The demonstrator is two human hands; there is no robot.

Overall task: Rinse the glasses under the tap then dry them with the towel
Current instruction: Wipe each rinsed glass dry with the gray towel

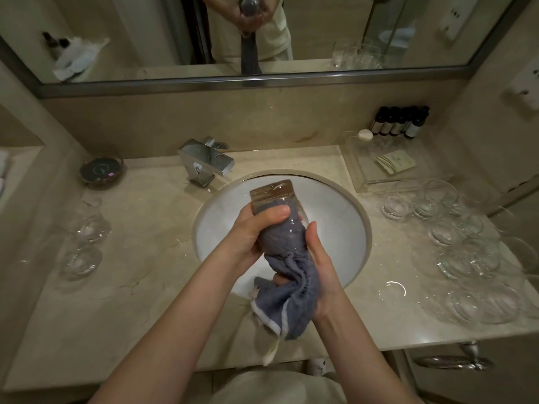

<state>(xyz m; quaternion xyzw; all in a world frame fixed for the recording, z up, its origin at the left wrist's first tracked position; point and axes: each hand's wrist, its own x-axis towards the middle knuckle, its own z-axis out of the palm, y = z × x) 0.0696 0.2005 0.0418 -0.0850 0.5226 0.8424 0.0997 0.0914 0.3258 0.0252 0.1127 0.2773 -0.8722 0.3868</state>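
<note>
- Head view shows the drying step in hand: a clear, tall, straight-sided drinking glass is held over the round white sink basin, its thick base tilted away from the person, towards the square chrome tap behind the basin.
- The left hand curls round the glass's side, thumb lying across the wall near the base.
- The right hand grips a grey-blue terry towel with a white edge; part of the towel is stuffed inside the glass, and the rest hangs down over the front rim of the basin.
- The glass looks clean; I cannot tell whether any drops remain on it.
- No water appears to run from the tap.
- Judging from this, the next move calls for twisting the towel round the inner wall, wiping the outside, then setting the glass on the beige marble worktop.
- Right of the basin stands a large crowd of clear glasses; left of the basin stand a few more clear glasses. Which group is already dried cannot be told, so much of the task may remain.
</note>
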